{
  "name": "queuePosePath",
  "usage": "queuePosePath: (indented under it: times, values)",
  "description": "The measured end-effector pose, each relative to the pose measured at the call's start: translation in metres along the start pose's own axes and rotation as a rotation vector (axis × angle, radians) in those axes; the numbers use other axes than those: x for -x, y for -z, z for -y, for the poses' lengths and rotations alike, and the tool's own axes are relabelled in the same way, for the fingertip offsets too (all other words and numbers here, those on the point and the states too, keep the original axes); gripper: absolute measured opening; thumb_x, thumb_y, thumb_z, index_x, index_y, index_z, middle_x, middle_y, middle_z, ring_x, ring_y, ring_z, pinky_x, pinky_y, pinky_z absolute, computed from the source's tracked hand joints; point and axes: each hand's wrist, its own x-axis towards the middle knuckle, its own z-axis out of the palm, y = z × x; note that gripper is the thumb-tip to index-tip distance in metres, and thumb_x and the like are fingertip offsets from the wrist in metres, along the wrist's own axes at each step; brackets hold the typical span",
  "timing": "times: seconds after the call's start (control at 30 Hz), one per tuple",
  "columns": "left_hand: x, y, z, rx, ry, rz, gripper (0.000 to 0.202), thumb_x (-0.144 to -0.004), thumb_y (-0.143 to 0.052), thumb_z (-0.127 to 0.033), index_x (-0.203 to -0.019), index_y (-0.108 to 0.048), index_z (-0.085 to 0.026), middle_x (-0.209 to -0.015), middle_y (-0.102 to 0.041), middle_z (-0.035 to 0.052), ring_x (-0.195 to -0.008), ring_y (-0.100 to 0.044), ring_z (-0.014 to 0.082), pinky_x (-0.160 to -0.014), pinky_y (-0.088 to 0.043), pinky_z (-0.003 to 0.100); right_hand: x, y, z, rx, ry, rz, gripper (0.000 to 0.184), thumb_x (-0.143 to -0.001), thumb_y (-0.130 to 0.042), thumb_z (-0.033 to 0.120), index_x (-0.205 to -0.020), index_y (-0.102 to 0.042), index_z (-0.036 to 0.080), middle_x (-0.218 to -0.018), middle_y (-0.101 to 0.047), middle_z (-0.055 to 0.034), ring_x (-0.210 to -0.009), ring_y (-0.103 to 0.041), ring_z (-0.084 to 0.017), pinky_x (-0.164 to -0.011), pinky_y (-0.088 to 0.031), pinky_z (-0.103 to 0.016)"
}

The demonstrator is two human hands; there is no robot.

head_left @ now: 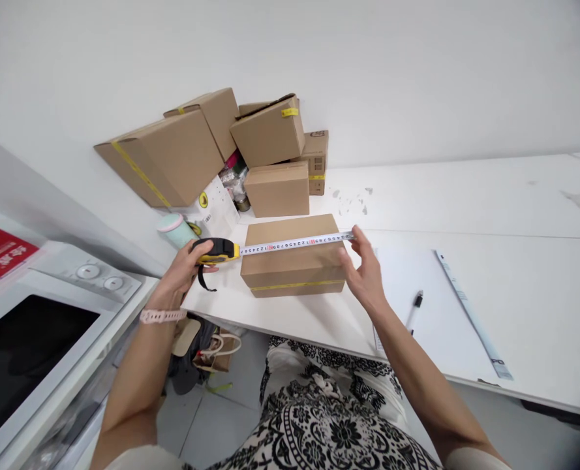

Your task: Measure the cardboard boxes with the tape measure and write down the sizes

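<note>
A closed cardboard box with a yellow tape strip lies on the white table in front of me. My left hand grips the black and yellow tape measure case at the box's left end. Its white blade runs across the top of the box. My right hand pinches the blade's end at the box's right edge.
A pile of several cardboard boxes leans against the wall behind. A mint cup stands at the left. A pen and a long ruler lie on paper to the right. A white appliance stands at the left.
</note>
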Motion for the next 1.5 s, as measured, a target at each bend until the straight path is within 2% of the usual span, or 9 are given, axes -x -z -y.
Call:
queuePosePath:
  times: [0.1,0.2,0.33,0.43,0.6,0.73,0.9,1.2,1.5]
  values:
    - [0.039,-0.01,-0.003,0.038,-0.01,0.043,0.056,-0.058,-0.086,-0.055,-0.097,-0.066,-0.02,-0.1,-0.074,0.0087,-0.098,-0.073,0.0336,-0.065,-0.066,0.04,-0.027,0.012,0.013,-0.011,0.054,-0.219,0.059,-0.106,-0.033,0.048,-0.162,-0.033,0.027,-0.168,-0.032,-0.0155,-0.149,-0.045,-0.035,-0.112,-0.05,-0.056]
    - [0.083,-0.029,0.008,0.103,0.073,0.278,0.068,-0.057,-0.09,-0.054,-0.115,-0.071,-0.024,-0.123,-0.07,0.0145,-0.107,-0.07,0.0362,-0.065,-0.066,0.04,-0.068,0.016,0.013,-0.082,0.082,-0.278,0.055,-0.107,-0.031,0.046,-0.158,-0.041,0.028,-0.167,-0.033,-0.0146,-0.14,-0.056,-0.035,-0.11,-0.051,-0.058]
    - [0.134,-0.071,0.039,0.272,0.415,0.799,0.073,-0.063,-0.088,-0.062,-0.124,-0.068,-0.025,-0.103,-0.073,0.0151,-0.084,-0.074,0.0291,-0.058,-0.062,0.035,-0.111,-0.007,-0.007,-0.294,0.068,-0.053,0.048,-0.101,-0.045,0.045,-0.139,-0.06,0.02,-0.143,-0.063,-0.0177,-0.12,-0.069,-0.029,-0.102,-0.058,-0.05]
    - [0.156,-0.112,0.05,0.424,0.459,0.965,0.072,-0.069,-0.084,-0.062,-0.126,-0.061,-0.025,-0.096,-0.07,0.0109,-0.082,-0.075,0.0279,-0.052,-0.06,0.031,-0.128,-0.035,-0.02,-0.362,-0.078,0.119,0.041,-0.096,-0.049,0.037,-0.125,-0.068,0.015,-0.117,-0.076,-0.0153,-0.112,-0.072,-0.027,-0.095,-0.059,-0.047]
    - [0.167,-0.173,0.031,0.55,0.409,0.903,0.064,-0.075,-0.076,-0.069,-0.11,-0.056,-0.019,-0.089,-0.066,0.0068,-0.07,-0.071,0.0195,-0.051,-0.059,0.026,-0.144,-0.059,-0.025,-0.308,-0.259,0.254,0.039,-0.091,-0.047,0.025,-0.118,-0.073,0.014,-0.101,-0.077,-0.0102,-0.093,-0.071,-0.023,-0.089,-0.058,-0.042]
    - [0.174,-0.194,0.02,0.54,0.45,0.829,0.07,-0.07,-0.077,-0.073,-0.108,-0.052,-0.019,-0.086,-0.064,0.005,-0.071,-0.068,0.0193,-0.049,-0.058,0.026,-0.149,-0.063,-0.03,-0.208,-0.217,0.28,0.034,-0.09,-0.052,0.027,-0.112,-0.077,0.022,-0.099,-0.078,-0.0051,-0.095,-0.068,-0.024,-0.096,-0.054,-0.043]
    - [0.189,-0.2,0.023,0.503,0.485,0.811,0.075,-0.066,-0.083,-0.069,-0.112,-0.048,-0.02,-0.094,-0.062,0.0065,-0.082,-0.069,0.0232,-0.051,-0.059,0.03,-0.148,-0.065,-0.036,-0.144,-0.145,0.293,0.029,-0.092,-0.055,0.026,-0.11,-0.078,0.024,-0.107,-0.08,-0.0052,-0.108,-0.067,-0.026,-0.107,-0.047,-0.049]
    - [0.187,-0.201,0.01,0.533,0.531,0.827,0.08,-0.063,-0.079,-0.077,-0.11,-0.051,-0.018,-0.088,-0.063,0.0054,-0.077,-0.069,0.0223,-0.052,-0.059,0.03,-0.149,-0.067,-0.044,-0.311,-0.342,0.35,0.027,-0.085,-0.063,0.022,-0.109,-0.074,0.015,-0.082,-0.076,-0.0055,-0.075,-0.067,-0.019,-0.082,-0.056,-0.036]
    - [0.188,-0.201,0.01,0.522,0.549,0.806,0.082,-0.062,-0.079,-0.076,-0.113,-0.053,-0.018,-0.092,-0.064,0.0071,-0.079,-0.07,0.0244,-0.054,-0.061,0.033,-0.152,-0.072,-0.049,-0.33,-0.357,0.326,0.013,-0.079,-0.061,0.021,-0.086,-0.072,0.017,-0.081,-0.073,-0.0039,-0.075,-0.064,-0.017,-0.077,-0.053,-0.032]
